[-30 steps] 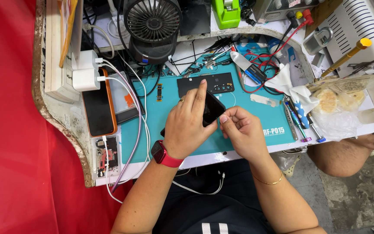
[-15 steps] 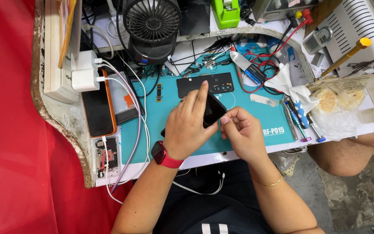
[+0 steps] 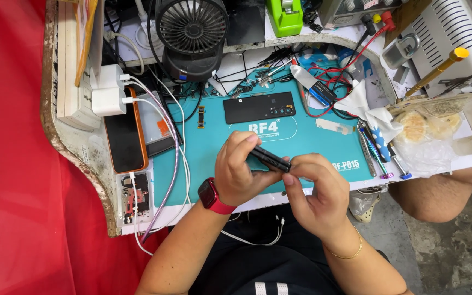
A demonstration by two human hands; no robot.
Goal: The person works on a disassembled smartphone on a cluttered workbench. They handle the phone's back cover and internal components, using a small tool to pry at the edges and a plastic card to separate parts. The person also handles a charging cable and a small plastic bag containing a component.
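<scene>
Both hands hold a thin black phone (image 3: 270,158) on edge above the teal work mat (image 3: 203,164). My left hand (image 3: 239,172), with a red watch at its wrist, grips the phone's left end, fingers curled over the top. Fingertips of my right hand (image 3: 315,188) pinch the phone's right end; a gold bracelet circles that wrist. A black phone back panel (image 3: 259,107) lies flat on the mat just beyond the hands.
A black fan (image 3: 191,30) stands at the back. An orange-cased phone (image 3: 124,134) and white chargers (image 3: 105,93) with cables lie left. Screwdrivers (image 3: 378,153), a white cloth (image 3: 364,106), red leads and a plastic bag (image 3: 427,131) crowd the right. Another person's arm (image 3: 443,188) reaches in at right.
The phone has turned from lying flatter under my left palm to standing on edge between both hands. My hands have drawn slightly toward the mat's near edge.
</scene>
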